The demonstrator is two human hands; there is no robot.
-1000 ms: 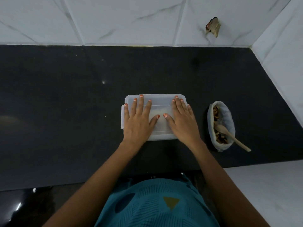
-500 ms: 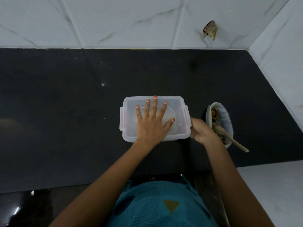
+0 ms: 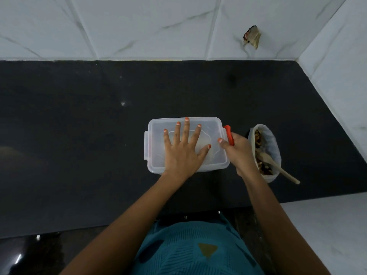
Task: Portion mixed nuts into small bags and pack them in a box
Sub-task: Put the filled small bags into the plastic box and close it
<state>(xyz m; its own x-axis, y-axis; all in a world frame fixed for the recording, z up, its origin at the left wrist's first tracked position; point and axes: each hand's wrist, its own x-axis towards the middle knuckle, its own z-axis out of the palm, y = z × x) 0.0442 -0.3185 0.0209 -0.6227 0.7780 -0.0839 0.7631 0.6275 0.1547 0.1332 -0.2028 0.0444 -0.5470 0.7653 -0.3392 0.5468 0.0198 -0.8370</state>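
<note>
Since half second ago: right hand lifted orange clasp at box's right end; left hand stays flat on lid.

Black bench carries all. Clear plastic box sits centre, lid on. Left grip spread, pressing down. Right grip pinching clasp. Bag of mixed nuts just right of box, wooden spoon inside.

Box likely light, smooth, slides easily; hold at rim or end clasps.

Clear box, orange clip, black counter, white marbled tiles.
</note>
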